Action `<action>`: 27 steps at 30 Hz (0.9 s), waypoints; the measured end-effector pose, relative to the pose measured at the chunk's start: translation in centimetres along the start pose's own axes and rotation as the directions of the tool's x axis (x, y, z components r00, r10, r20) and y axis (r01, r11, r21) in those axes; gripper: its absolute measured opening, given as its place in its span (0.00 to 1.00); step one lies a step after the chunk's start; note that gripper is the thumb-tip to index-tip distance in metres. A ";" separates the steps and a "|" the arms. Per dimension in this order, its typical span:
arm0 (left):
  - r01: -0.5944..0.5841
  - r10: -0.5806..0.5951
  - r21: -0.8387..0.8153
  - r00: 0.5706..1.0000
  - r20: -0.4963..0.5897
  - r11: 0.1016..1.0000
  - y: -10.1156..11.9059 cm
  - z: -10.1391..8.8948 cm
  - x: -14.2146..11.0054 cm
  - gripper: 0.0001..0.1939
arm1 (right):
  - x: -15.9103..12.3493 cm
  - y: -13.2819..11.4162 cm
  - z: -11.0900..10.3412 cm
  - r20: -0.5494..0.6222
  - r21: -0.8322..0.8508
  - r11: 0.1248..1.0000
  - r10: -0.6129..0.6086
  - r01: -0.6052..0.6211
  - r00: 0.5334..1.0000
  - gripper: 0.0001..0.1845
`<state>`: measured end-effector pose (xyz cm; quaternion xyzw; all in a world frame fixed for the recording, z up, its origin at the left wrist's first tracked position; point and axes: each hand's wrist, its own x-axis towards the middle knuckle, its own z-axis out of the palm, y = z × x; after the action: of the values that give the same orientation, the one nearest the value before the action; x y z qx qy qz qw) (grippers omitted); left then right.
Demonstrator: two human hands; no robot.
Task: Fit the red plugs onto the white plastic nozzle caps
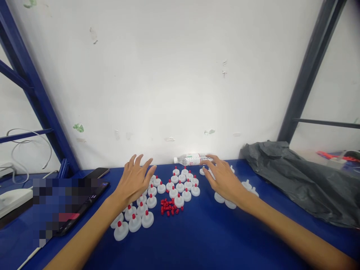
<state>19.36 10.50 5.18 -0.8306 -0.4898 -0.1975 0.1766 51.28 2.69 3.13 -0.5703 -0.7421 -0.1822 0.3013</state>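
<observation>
My left hand (134, 180) is open, its fingers spread above the far end of the left group of white funnel-shaped plastic caps (135, 224), which have small red tips. In the middle stands another cluster of these red-tipped caps (180, 186). Just in front of it lies a small pile of loose red tips (167, 207). Over at the right, my right hand (222, 179) is also open, fingers apart and holding nothing visible. It hovers over or touches white caps without red tips (230, 204), partly hiding them; I cannot tell which.
A clear plastic bottle (193, 159) lies on its side against the white wall. Black plastic sheeting (292, 180) covers the right side of the blue table (180, 243). At left are a phone (97, 173), a partly blurred dark device (84, 210), a power strip (15, 200) and cables.
</observation>
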 end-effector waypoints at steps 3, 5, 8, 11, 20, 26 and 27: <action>0.029 -0.029 -0.070 1.000 0.009 0.997 0.4 -0.1 -0.4 0.33 | -0.1 0.5 0.5 0.049 -0.042 0.999 0.023 -0.021 0.999 0.18; 0.045 -0.042 -0.090 0.999 0.033 0.995 0.6 -0.1 -0.5 0.35 | -0.2 0.7 0.7 0.069 -0.056 0.998 0.023 -0.019 0.997 0.20; 0.058 -0.049 -0.119 0.996 0.076 0.991 0.7 -0.2 -0.6 0.37 | -0.3 0.8 0.9 0.082 -0.052 0.999 0.007 -0.003 0.997 0.22; 0.040 -0.031 -0.167 0.998 0.057 0.985 0.9 -0.8 -0.6 0.35 | -0.4 0.7 0.9 0.095 -0.045 0.999 0.003 0.001 0.995 0.23; -0.280 0.328 -0.323 0.939 0.102 0.904 3.2 -2.8 -0.9 0.13 | -0.6 1.1 1.2 0.291 -0.046 0.995 0.097 -0.087 0.952 0.29; -0.308 0.390 -0.346 0.900 0.197 0.886 3.5 -2.3 -1.5 0.10 | -0.8 2.0 2.0 0.382 0.020 0.994 0.094 -0.110 0.919 0.34; -0.302 0.389 -0.351 0.898 0.208 0.886 3.5 -2.3 -1.5 0.10 | -0.8 2.1 2.0 0.392 0.033 0.994 0.086 -0.107 0.916 0.35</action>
<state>21.41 6.68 6.00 -0.9414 -0.3149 -0.1207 0.0077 52.95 3.95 0.94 -0.6229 -0.7628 -0.0299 0.1713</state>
